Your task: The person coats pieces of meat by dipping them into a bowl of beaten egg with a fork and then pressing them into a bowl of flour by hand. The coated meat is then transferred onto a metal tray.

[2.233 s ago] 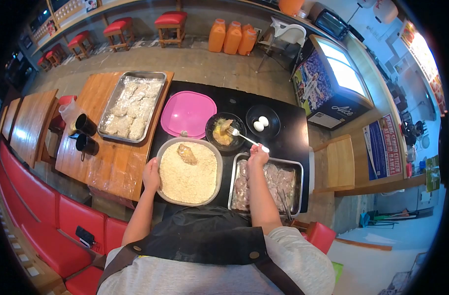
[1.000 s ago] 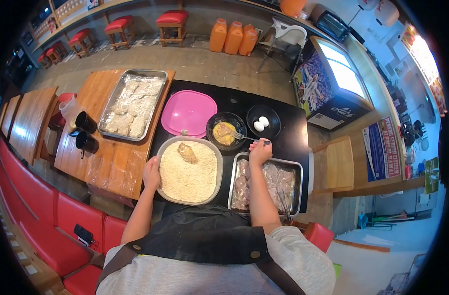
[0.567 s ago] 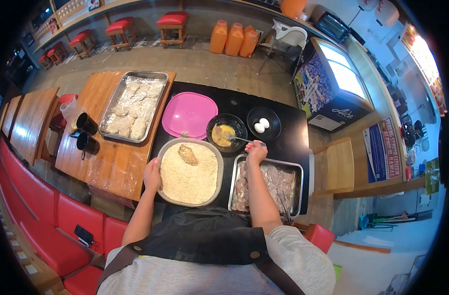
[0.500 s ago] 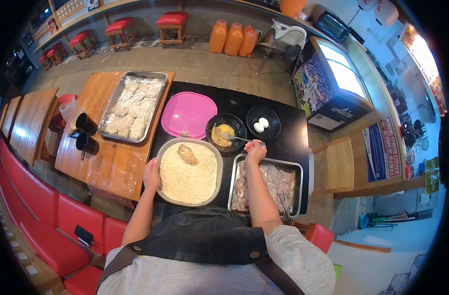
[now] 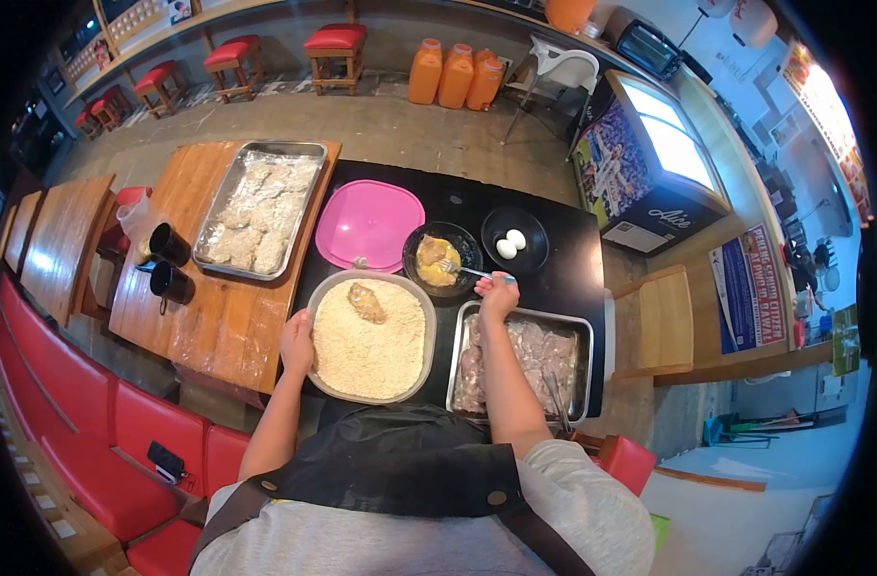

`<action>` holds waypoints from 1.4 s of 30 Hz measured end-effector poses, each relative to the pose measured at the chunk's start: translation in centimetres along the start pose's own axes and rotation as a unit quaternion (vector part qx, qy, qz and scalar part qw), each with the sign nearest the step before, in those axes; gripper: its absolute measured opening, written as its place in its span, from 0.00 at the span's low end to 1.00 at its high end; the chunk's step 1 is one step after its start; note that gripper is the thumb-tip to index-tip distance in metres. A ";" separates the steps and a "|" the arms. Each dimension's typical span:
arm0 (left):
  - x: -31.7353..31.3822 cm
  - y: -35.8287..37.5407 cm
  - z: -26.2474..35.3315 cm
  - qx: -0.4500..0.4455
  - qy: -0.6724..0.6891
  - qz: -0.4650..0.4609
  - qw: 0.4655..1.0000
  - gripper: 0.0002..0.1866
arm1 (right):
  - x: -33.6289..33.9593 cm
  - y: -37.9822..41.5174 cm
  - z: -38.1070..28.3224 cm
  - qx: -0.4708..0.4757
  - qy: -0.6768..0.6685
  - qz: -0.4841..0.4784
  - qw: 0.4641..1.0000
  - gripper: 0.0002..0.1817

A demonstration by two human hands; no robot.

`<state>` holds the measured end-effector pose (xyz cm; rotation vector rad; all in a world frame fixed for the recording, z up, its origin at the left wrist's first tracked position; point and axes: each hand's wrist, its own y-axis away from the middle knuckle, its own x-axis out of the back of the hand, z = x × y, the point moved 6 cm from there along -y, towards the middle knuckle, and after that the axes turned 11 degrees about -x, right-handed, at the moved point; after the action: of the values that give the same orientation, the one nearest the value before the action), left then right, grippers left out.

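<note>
My left hand (image 5: 297,343) grips the left rim of a square tub (image 5: 429,357) of pale breadcrumbs. One coated piece of meat (image 5: 366,301) lies on the crumbs near the far side. In my right hand (image 5: 498,297) is a fork (image 5: 473,272), its tines down in a dark bowl (image 5: 476,248). Beaten egg (image 5: 450,254) and a piece of meat (image 5: 432,252) are in that bowl. Below my right forearm, a metal tray (image 5: 586,384) holds raw meat (image 5: 539,350) and tongs (image 5: 556,396).
A pink lid (image 5: 369,224) lies behind the tub. Eggs (image 5: 509,244) sit in a black plate (image 5: 536,230). On the wooden table (image 5: 217,331) are a tray (image 5: 205,240) of breaded pieces (image 5: 256,216) and two black mugs (image 5: 170,264). A wooden chair (image 5: 654,322) stands at right.
The fork and my right hand have shifted slightly within the bowl, and the meat in the egg now shows more. My left hand stays on the tub.
</note>
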<state>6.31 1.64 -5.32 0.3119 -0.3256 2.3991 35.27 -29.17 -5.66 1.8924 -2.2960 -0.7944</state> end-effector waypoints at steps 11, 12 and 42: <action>-0.1 0.1 0.3 0.011 0.007 0.008 1.000 0.17 | 0.9 -0.7 2.5 -0.028 -0.143 0.030 0.989 0.03; -0.1 0.2 0.6 0.014 0.002 0.010 1.000 0.17 | 1.2 -0.6 2.3 -0.018 -0.148 0.042 0.988 0.03; 0.0 0.1 1.5 0.001 -0.015 0.006 1.000 0.18 | -0.5 -1.7 0.6 0.012 -0.105 -0.024 0.994 0.05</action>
<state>6.40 1.09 -3.90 0.3477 -0.3407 2.4080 36.70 -28.71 -6.72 1.9664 -2.3945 -1.0232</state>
